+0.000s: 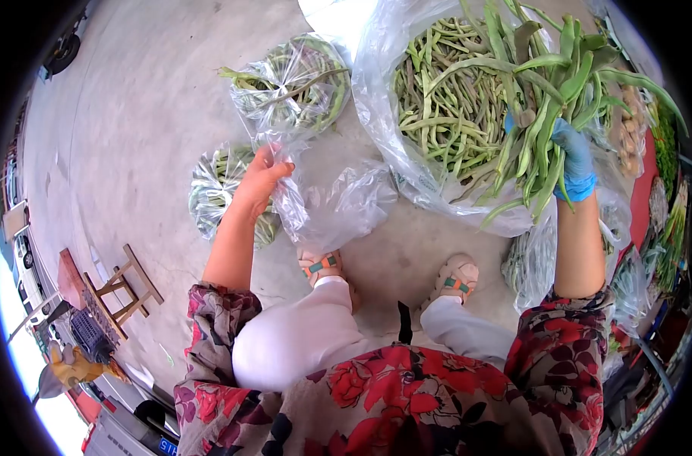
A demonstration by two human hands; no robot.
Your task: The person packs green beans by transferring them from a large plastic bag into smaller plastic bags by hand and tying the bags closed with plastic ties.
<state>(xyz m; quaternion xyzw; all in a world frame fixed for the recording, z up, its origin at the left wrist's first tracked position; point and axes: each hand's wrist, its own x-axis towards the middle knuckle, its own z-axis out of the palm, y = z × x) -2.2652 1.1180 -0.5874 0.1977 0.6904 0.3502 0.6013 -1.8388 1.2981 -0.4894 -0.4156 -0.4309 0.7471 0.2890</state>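
My bare left hand (267,173) is closed on the edge of a thin clear plastic bag (334,201), which hangs down with nothing visible inside. A blue glove covers my right hand (572,156), whose fingers wrap round a big bunch of flat green beans (547,114). The bunch is over the right side of a large clear sack (376,99) full of loose green beans (452,99). Past my left hand lies a tied bag of beans (292,83). Another filled bag (216,186) rests on the floor beside my left forearm.
More bagged vegetables (528,258) sit right of my feet, with leafy greens (674,235) along the far right edge. A wooden stool (125,289) and a person in a hat (64,368) are at the left. Concrete floor (148,114) spreads beneath everything.
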